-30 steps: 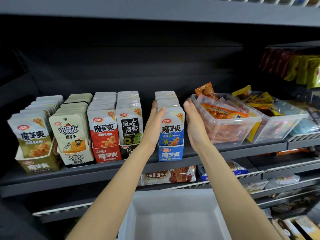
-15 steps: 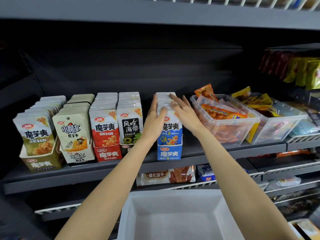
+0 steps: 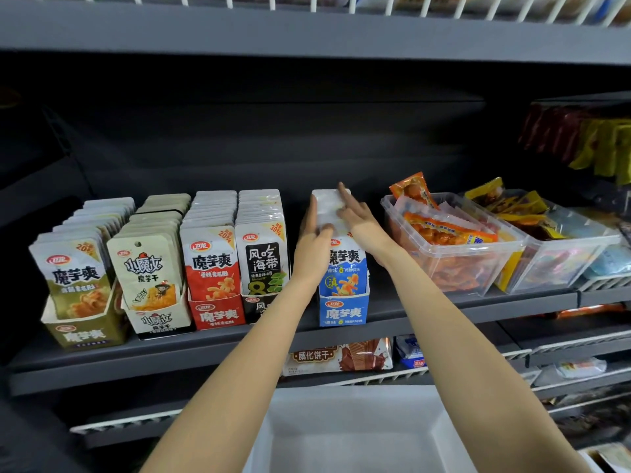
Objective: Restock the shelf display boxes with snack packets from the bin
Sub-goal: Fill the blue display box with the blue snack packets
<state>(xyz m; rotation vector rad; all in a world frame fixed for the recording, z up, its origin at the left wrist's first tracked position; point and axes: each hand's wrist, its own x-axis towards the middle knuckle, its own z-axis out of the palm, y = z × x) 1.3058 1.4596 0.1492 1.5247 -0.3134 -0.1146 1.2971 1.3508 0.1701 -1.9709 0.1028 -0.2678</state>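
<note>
Here both open-fingered hands, left hand [image 3: 312,245] and right hand [image 3: 358,221], press blue packets [image 3: 345,264] beside clear tub [image 3: 478,257].

Open gap on grey shelf [image 3: 386,307] between blue display box [image 3: 345,310] and clear plastic tub [image 3: 454,264] (right forearm passes through it). Narrower gap left of blue box, before black display box [image 3: 254,303], holds left hand [image 3: 312,249]. Four boxes further left packed side by side, no room between. Dark space above packet tops free up to upper shelf [image 3: 307,32]. White bin [image 3: 355,435] below, open-topped.
</note>
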